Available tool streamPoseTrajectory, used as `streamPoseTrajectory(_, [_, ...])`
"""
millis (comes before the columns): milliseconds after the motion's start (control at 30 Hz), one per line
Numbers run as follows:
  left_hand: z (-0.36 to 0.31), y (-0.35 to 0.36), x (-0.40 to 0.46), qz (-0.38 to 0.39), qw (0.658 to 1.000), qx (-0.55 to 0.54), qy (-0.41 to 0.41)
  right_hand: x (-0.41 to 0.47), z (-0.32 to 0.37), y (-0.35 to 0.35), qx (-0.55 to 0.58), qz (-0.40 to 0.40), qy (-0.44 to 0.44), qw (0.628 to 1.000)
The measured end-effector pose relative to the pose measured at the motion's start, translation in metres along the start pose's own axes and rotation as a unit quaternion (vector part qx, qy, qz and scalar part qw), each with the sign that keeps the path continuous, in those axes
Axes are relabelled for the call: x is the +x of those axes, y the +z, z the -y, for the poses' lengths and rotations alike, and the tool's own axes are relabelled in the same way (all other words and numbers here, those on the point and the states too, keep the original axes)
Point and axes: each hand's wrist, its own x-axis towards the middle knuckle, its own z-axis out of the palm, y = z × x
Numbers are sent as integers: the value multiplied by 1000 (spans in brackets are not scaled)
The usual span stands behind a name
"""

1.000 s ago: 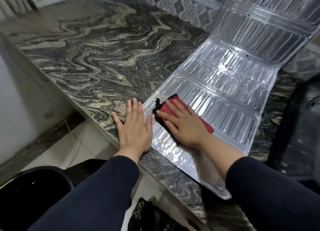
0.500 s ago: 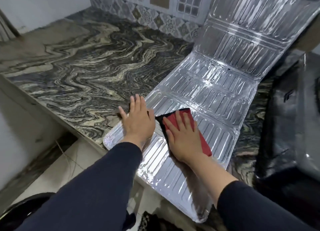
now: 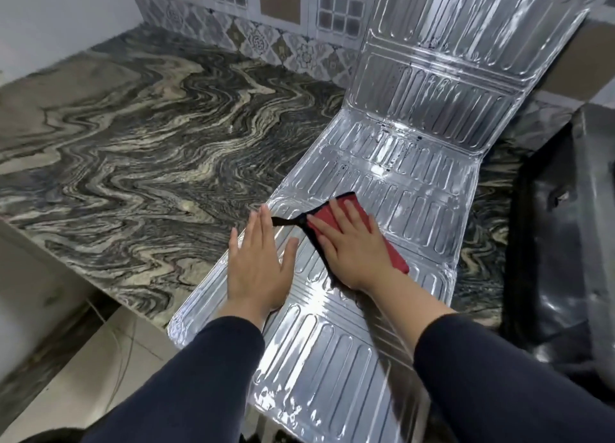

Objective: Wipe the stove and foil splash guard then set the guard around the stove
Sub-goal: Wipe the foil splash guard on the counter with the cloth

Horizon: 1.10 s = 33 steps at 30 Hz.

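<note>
The ribbed silver foil splash guard point(image 3: 409, 163) lies unfolded across the marbled counter; its far panels lean up against the tiled wall and its near end overhangs the counter's front edge. My left hand point(image 3: 258, 263) rests flat on the guard's left side, fingers spread, holding nothing. My right hand point(image 3: 349, 246) presses flat on a red cloth with black edging point(image 3: 396, 259) on the guard's middle panel. The black stove point(image 3: 565, 243) sits at the right, beside the guard and partly out of frame.
The dark wavy-patterned counter point(image 3: 149, 149) stretches to the left, ending at a front edge point(image 3: 109, 296) above a tiled floor. A patterned tile backsplash point(image 3: 266, 40) runs along the rear wall. A dark rounded object point(image 3: 50, 437) shows at the bottom left.
The guard has slid toward me and now overhangs the counter edge more. My left hand moved from the counter onto the guard. My right hand pushed the cloth farther up the panel.
</note>
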Motion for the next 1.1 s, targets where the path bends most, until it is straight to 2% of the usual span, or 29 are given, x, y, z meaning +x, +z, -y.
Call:
streamPoseTrajectory(133, [-1,-1,1,2,1000,6,-4,42,5,-4,-2,2,-110,994])
streamPoseTrajectory(200, [-2,-1,1,7,1000,9,-7,70,-6,-9,0,-2,-116,993])
streamPoseTrajectory(467, [-1,2,5,14,999,39,-14,180,-83,-37,-13,-15,59,998])
streamPoseTrajectory(567, [-1,2,6,13,999,33,-16,191,-86,-37,-20,-18,100,995])
streamPoseTrajectory(700, [-2,1,7,18,998,49,-19,155,-55,-28,-10,-1,64,998])
streamPoseTrajectory(867, [-1,1,7,25,999,45,-11,67,-16,-11,15,-9,-7,1000])
streamPoseTrajectory(933, [1,0,5,31,998,45,3,38,-30,-10,22,-9,10,1000])
streamPoseTrajectory(1100, [2,-1,5,44,997,62,13,-6,-81,-16,11,-15,146,989])
